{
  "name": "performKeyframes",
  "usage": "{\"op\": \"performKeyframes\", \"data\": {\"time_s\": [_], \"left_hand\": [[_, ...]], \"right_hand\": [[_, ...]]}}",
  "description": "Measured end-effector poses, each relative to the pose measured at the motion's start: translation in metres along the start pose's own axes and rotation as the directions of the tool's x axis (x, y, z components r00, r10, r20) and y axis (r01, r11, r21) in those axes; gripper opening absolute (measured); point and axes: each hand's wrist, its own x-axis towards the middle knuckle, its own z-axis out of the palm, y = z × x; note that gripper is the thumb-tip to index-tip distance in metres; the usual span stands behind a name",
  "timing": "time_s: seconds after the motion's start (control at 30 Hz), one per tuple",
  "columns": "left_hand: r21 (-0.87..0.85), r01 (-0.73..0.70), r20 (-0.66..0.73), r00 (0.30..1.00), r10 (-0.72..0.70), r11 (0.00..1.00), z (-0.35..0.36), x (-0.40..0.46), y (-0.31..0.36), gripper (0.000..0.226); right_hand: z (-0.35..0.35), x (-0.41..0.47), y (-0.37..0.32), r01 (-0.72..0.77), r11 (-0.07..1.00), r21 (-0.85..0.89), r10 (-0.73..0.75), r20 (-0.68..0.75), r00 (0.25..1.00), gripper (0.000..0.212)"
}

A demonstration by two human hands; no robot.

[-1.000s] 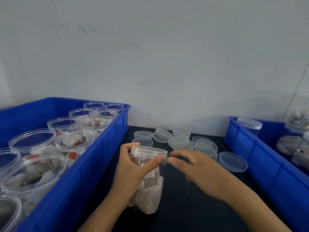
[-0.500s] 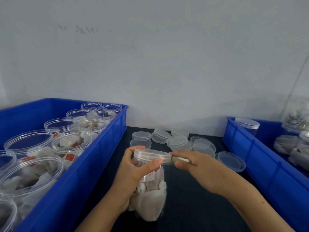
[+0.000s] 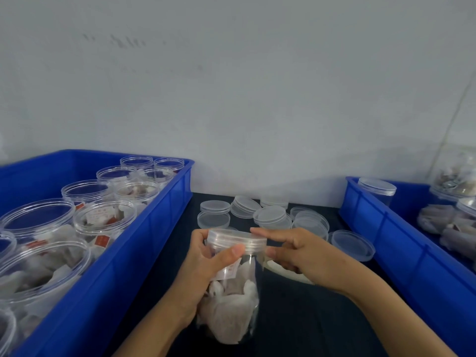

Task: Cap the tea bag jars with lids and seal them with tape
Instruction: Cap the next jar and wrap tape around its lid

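Your left hand (image 3: 203, 264) is wrapped around the upper part of the clear jar (image 3: 231, 300), thumb laid across the front just under the lid (image 3: 237, 239) and fingers curled behind the rim. Your right hand (image 3: 306, 256) comes in from the other side: the forefinger lies along the lid's top edge, the thumb sits at the jar's neck, and the pair pinch the lid's right side. Whether tape is between those fingers cannot be told. A pale tape roll (image 3: 288, 273) shows partly under that hand. The jar stands upright on the dark table (image 3: 296, 325), full of tea bags, between the two blue bins. Loose lids (image 3: 270, 215) lie just behind it; open jars (image 3: 103, 217) fill the left bin (image 3: 144, 240).
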Motion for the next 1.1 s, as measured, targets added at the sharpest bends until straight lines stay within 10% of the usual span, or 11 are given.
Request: {"op": "performKeyframes", "data": {"time_s": [0.2, 0.37, 1.1], "left_hand": [[0.371, -0.17, -0.151, 0.959, 0.24, 0.913, 0.01, -0.005, -0.003, 0.04], [0.615, -0.178, -0.222, 0.896, 0.386, 0.768, 0.015, -0.01, -0.006, 0.061], [0.208, -0.192, -0.224, 0.945, 0.238, 0.959, -0.002, 0.003, 0.001, 0.078]], "right_hand": [[0.004, -0.008, -0.009, -0.048, 0.993, -0.105, 0.038, -0.091, 0.995, 0.036], [0.027, -0.019, -0.027, -0.072, 0.949, -0.306, -0.01, -0.257, 0.966, 0.04], [0.014, -0.019, -0.021, -0.117, 0.95, -0.289, 0.076, -0.149, 0.986, 0.047]]}}
